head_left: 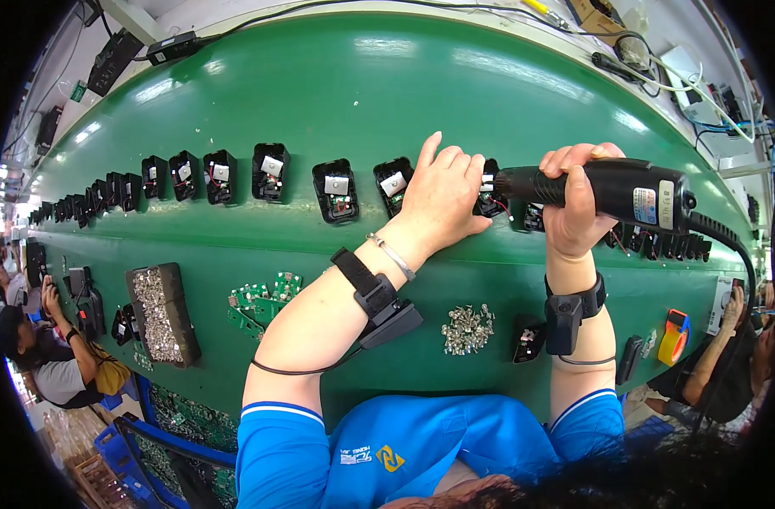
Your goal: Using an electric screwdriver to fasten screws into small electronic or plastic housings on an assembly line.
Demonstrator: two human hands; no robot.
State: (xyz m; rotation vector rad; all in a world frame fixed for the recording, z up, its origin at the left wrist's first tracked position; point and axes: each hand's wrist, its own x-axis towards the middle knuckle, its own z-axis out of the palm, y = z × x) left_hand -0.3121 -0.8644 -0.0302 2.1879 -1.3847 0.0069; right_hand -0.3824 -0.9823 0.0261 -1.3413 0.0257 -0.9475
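My right hand is wrapped round a black corded electric screwdriver. Its ridged nose points left at a black plastic housing that holds a small circuit board and wires. My left hand grips this housing between thumb and fingers and covers part of it, with one finger sticking out. The tool's tip and its contact point cannot be made out. Just left of my left hand sits another open housing with a silvery block inside. Beyond the tool's nose, one more housing is partly hidden.
Similar housings form a long row across the green table. Nearer lie green circuit boards, a pile of small metal parts, a tray of metal parts, and yellow tape. Other people sit at both sides.
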